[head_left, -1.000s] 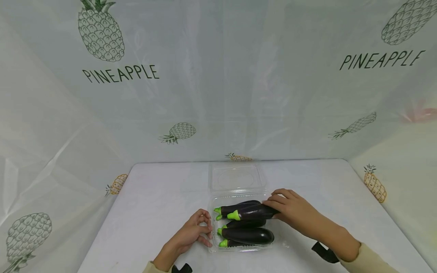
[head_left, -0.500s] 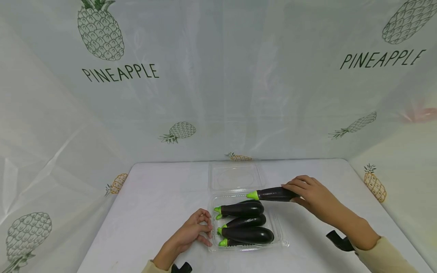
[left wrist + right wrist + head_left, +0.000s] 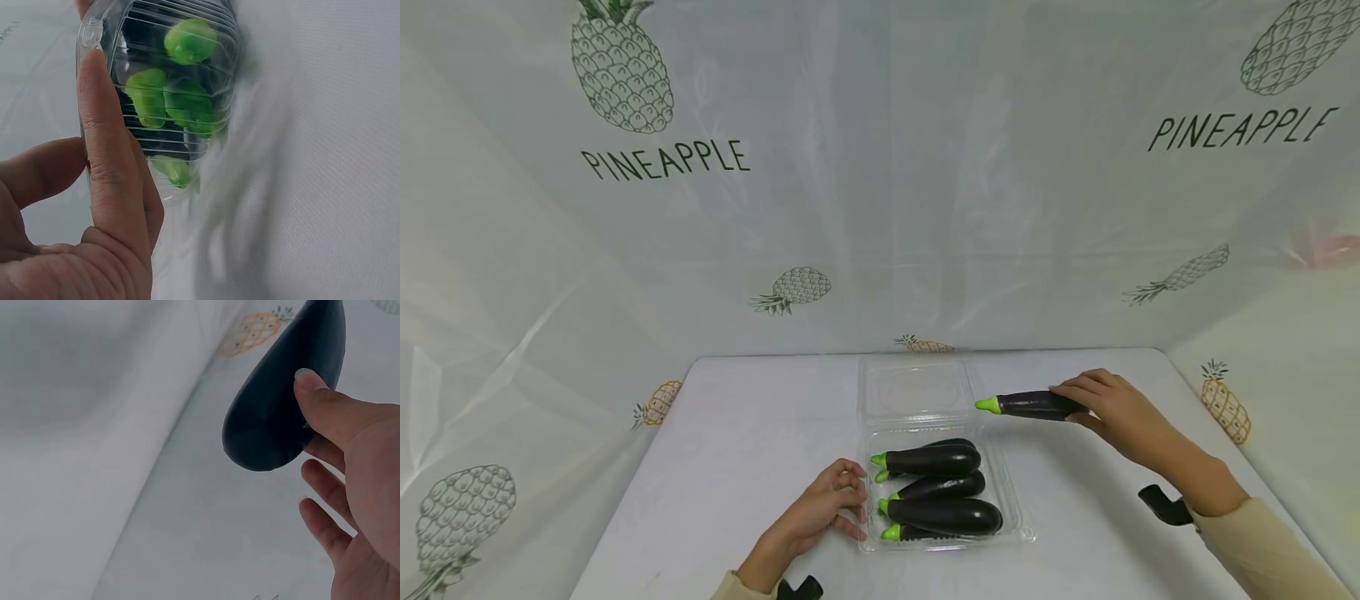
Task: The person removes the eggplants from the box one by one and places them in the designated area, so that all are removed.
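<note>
My right hand (image 3: 1123, 417) pinches the thick end of a dark eggplant (image 3: 1036, 405) between thumb and fingers, above the table to the right of the lid. In the right wrist view, that eggplant (image 3: 281, 394) is under the thumb, while two fingers stand off it. A clear plastic box (image 3: 1011, 500) holds several more eggplants (image 3: 943, 517), their green stem ends pointing left. At the box's left side, my left hand (image 3: 823, 510) grips the rim. Seen from the left wrist, thumb and forefinger lie on either side of the rim (image 3: 80, 62), and green stem ends (image 3: 190, 40) show through the ribbed wall.
The box's hinged clear lid (image 3: 917, 392) lies opened back toward the table's far edge. A white table (image 3: 760, 417) carries everything. Pale sheets printed with pineapples (image 3: 801, 287) hang behind it and at both sides.
My right hand has lifted one eggplant out of the box and carried it up, away and to the right. My left hand has stayed at the box's left rim.
</note>
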Action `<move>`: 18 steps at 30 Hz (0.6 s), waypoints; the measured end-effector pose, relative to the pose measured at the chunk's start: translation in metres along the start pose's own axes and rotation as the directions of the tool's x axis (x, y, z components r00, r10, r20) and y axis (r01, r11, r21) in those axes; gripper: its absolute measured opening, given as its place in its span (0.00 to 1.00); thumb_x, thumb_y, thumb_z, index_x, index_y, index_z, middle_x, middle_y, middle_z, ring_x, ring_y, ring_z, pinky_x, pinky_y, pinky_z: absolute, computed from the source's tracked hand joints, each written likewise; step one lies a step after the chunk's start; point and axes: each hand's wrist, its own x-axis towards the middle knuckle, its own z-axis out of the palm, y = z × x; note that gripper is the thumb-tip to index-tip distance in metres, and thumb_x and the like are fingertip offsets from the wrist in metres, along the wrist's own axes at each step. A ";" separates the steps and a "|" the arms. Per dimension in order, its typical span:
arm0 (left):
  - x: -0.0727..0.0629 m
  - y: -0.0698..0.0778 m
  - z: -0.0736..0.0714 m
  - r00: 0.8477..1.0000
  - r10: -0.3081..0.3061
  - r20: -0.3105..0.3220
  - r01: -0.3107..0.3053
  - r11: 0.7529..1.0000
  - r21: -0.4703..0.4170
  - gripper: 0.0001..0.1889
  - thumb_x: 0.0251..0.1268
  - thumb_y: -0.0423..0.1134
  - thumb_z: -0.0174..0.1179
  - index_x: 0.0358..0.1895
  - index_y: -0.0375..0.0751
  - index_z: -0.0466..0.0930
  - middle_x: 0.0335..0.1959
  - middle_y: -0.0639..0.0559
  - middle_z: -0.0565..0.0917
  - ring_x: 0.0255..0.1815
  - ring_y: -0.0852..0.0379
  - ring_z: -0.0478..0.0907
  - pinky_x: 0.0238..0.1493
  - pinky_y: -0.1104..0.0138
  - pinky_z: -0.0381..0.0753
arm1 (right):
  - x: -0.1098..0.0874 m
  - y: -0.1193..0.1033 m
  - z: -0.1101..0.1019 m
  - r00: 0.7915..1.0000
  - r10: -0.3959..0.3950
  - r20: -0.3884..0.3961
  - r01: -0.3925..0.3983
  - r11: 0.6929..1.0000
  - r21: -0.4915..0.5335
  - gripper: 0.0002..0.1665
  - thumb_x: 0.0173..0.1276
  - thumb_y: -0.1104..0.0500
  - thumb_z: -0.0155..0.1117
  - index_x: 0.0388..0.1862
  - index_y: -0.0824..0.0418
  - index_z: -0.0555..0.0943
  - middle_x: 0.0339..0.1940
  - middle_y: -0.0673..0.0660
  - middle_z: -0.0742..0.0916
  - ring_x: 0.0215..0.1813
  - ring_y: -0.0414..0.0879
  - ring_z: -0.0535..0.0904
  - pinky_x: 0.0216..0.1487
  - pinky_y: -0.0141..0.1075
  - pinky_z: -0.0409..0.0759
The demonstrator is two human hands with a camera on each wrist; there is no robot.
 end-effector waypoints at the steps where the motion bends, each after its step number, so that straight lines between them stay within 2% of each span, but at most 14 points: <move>1: 0.000 0.000 0.000 1.000 0.002 0.000 -0.002 1.000 0.001 0.15 0.73 0.27 0.55 0.57 0.33 0.64 0.36 0.50 0.74 0.32 0.56 0.77 0.29 0.63 0.91 | 0.000 0.002 0.000 1.000 0.008 0.008 -0.008 1.000 -0.003 0.29 0.52 0.62 0.84 0.55 0.62 0.87 0.49 0.55 0.89 0.52 0.57 0.82 0.47 0.56 0.85; 2: -0.001 0.000 0.000 1.000 0.004 0.000 -0.004 1.000 0.002 0.15 0.73 0.27 0.55 0.57 0.33 0.64 0.37 0.50 0.74 0.32 0.56 0.77 0.30 0.63 0.91 | -0.001 0.004 0.001 1.000 0.014 0.014 -0.014 1.000 -0.006 0.33 0.45 0.67 0.85 0.55 0.62 0.88 0.49 0.55 0.89 0.52 0.57 0.83 0.47 0.56 0.86; 18: -0.002 0.000 -0.001 1.000 0.012 0.007 -0.012 1.000 -0.001 0.13 0.74 0.25 0.54 0.56 0.33 0.65 0.37 0.49 0.74 0.33 0.56 0.78 0.29 0.64 0.90 | -0.009 0.040 0.018 0.992 0.082 0.095 -0.080 0.997 -0.023 0.29 0.49 0.67 0.85 0.53 0.63 0.88 0.48 0.59 0.89 0.51 0.62 0.83 0.47 0.59 0.86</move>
